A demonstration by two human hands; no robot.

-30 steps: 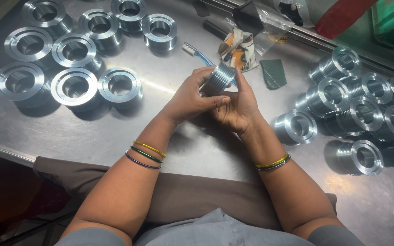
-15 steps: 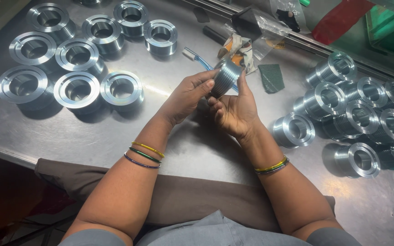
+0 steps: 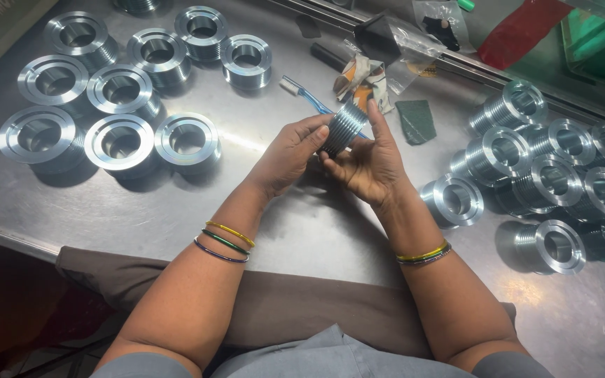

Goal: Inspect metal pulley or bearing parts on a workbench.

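Both hands clamped on one grooved metal pulley (image 3: 345, 128) above the steel counter (image 3: 302, 231).

Left hand (image 3: 290, 152) grips the pulley's near side with its fingertips; right hand (image 3: 371, 162) cradles it from below, fingers raised behind it; the part is held tilted, grooved rim toward the camera, clear of the counter; a blue toothbrush (image 3: 306, 96) lies just behind it; a green abrasive pad (image 3: 413, 120) lies to the right; flanged rings (image 3: 120, 143) stand grouped at the left; further pulleys (image 3: 547, 175) are clustered at the right.

Steel table (image 3: 302, 231) with grooved metal rings (image 3: 120, 143), toothbrush (image 3: 302, 94), perhaps rags (image 3: 362, 77).
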